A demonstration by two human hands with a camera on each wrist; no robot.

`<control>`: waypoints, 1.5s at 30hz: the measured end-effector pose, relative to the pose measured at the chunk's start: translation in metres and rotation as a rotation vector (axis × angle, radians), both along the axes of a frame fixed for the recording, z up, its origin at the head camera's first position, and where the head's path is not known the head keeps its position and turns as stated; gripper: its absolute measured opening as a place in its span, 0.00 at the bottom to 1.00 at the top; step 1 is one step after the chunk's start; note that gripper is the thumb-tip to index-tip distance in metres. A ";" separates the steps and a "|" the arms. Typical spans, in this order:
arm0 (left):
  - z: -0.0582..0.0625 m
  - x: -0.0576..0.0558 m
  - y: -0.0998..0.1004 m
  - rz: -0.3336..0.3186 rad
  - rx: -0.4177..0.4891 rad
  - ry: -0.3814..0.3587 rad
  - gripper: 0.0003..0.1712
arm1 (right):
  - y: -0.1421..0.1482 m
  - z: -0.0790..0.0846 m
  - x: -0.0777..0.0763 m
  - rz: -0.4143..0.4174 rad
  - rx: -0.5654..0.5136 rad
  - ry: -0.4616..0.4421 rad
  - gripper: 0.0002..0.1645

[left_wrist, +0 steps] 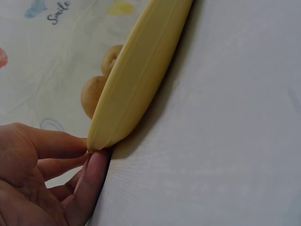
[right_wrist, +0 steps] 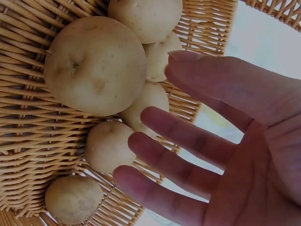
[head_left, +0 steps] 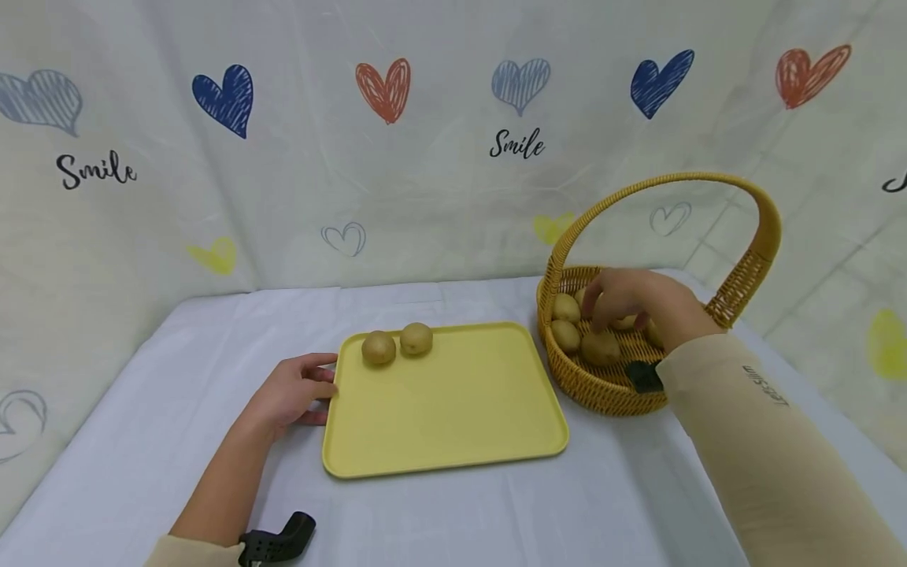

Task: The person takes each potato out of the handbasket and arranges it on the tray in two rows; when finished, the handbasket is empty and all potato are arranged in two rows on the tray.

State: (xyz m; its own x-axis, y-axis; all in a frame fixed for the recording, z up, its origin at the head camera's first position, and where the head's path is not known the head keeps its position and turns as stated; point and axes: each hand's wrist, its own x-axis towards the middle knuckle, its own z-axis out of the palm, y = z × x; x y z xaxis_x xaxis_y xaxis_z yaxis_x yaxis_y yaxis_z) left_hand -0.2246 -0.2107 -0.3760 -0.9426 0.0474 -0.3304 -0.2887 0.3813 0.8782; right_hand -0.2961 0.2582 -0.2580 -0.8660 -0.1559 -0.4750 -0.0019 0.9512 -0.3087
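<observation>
Wicker basket holds potatoes; two more potatoes sit on yellow tray. Right hand over basket potatoes, fingers spread, no grip visible. Left hand pinches tray's left rim. Potatoes should be firm, fairly light, prone to roll; grip around widest part.

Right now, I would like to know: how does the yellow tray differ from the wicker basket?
The tray is rectangular and smooth; the basket is rounded and woven. The tray is pale yellow; the basket is golden brown. The tray bears two potatoes; the basket holds more. Both carry potatoes.
</observation>
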 end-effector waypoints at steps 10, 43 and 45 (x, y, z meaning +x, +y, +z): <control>-0.001 -0.001 -0.001 0.008 -0.002 -0.001 0.37 | -0.002 -0.004 -0.006 -0.005 0.011 -0.068 0.26; -0.001 -0.001 0.001 0.015 0.004 0.006 0.37 | 0.022 0.003 0.002 0.005 -0.144 -0.042 0.30; -0.002 -0.001 0.001 0.014 -0.003 0.005 0.37 | 0.021 0.005 0.004 0.014 -0.161 -0.010 0.30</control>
